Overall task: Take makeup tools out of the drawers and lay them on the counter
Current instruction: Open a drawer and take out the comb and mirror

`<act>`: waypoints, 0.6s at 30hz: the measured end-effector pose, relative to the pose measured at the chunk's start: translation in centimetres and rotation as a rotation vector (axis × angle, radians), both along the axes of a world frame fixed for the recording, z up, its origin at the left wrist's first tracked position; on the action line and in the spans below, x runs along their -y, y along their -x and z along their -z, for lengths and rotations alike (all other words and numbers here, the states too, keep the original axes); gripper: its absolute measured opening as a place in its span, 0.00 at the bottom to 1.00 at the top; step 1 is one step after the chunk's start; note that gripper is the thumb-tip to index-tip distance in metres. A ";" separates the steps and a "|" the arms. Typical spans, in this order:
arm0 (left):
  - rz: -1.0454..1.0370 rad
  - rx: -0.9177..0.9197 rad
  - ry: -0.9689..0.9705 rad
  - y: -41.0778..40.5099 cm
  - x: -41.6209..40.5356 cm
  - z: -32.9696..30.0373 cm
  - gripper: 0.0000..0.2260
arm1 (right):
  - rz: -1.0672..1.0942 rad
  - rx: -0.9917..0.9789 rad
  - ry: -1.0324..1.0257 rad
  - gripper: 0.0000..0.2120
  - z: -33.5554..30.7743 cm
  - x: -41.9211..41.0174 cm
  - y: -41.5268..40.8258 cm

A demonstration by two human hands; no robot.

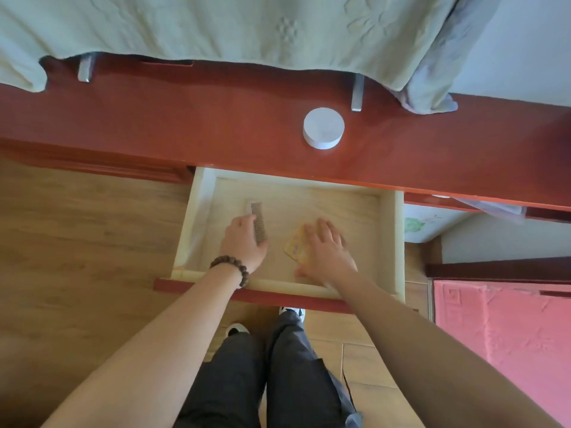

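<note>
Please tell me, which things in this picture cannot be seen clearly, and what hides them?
- Head view: the yellow item in the drawer; the right hand covers part of it, and its print is too blurred to tell what it is.
- The comb: its lower end is hidden in the left hand.
- The counter at the back: a green cloth covers it.

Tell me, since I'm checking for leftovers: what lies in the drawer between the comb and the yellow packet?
Nothing: the head view shows only bare drawer floor between the comb and the yellow packet.
</note>
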State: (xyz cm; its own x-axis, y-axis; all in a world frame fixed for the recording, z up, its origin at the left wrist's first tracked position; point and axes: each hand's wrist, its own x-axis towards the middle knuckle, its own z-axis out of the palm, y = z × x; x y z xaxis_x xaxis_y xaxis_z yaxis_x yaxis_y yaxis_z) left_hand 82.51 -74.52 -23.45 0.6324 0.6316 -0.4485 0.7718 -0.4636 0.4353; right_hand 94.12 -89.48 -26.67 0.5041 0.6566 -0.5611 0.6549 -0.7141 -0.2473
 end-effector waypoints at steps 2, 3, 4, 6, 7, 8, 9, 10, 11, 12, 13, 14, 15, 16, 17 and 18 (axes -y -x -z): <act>-0.060 -0.011 -0.006 -0.3 0.3 0.5 0.26 | -0.021 0.014 -0.018 0.50 0.5 0.0 -0.2; -0.080 -0.019 -0.015 -0.4 0.3 0.7 0.26 | -0.022 0.016 -0.030 0.48 0.6 0.1 -0.4; -0.102 -0.029 -0.023 -0.5 0.3 0.8 0.26 | -0.016 0.015 -0.045 0.46 0.6 0.2 -0.6; -0.142 -0.049 -0.046 -0.9 0.1 1.3 0.26 | 0.011 0.007 -0.076 0.42 0.6 0.3 -0.9; -0.156 -0.063 -0.064 -1.1 0.0 1.5 0.27 | 0.021 0.004 -0.088 0.41 0.6 0.3 -0.9; -0.164 -0.076 -0.087 -1.4 -0.1 1.7 0.28 | 0.026 0.006 -0.098 0.40 0.5 0.3 -0.9; -0.169 -0.084 -0.110 -1.7 -0.1 1.9 0.30 | 0.030 0.013 -0.108 0.40 0.5 0.3 -1.0; -0.173 -0.090 -0.130 -2.2 -0.1 2.2 0.31 | 0.039 0.020 -0.115 0.39 0.5 0.3 -1.0; -0.178 -0.100 -0.148 -2.7 0.0 2.5 0.34 | 0.047 0.024 -0.116 0.39 0.5 0.2 -0.9; -0.187 -0.115 -0.162 -3.1 0.2 2.7 0.36 | 0.051 0.028 -0.112 0.39 0.5 0.1 -0.9; -0.199 -0.128 -0.172 -3.6 0.3 2.8 0.38 | 0.047 0.040 -0.106 0.39 0.5 0.0 -0.8; -0.216 -0.133 -0.176 -3.9 0.5 2.9 0.39 | 0.037 0.060 -0.101 0.39 0.5 -0.1 -0.8; -0.242 -0.134 -0.170 -4.1 0.6 3.0 0.40 | 0.026 0.082 -0.097 0.39 0.5 -0.3 -0.7; -0.281 -0.121 -0.147 -4.3 0.7 3.0 0.39 | 0.022 0.099 -0.098 0.39 0.6 -0.4 -0.7; -0.328 -0.100 -0.108 -4.4 0.7 2.9 0.37 | 0.027 0.110 -0.105 0.39 0.6 -0.6 -0.6; -0.371 -0.079 -0.069 -4.5 0.7 2.9 0.36 | 0.038 0.112 -0.113 0.38 0.5 -0.7 -0.6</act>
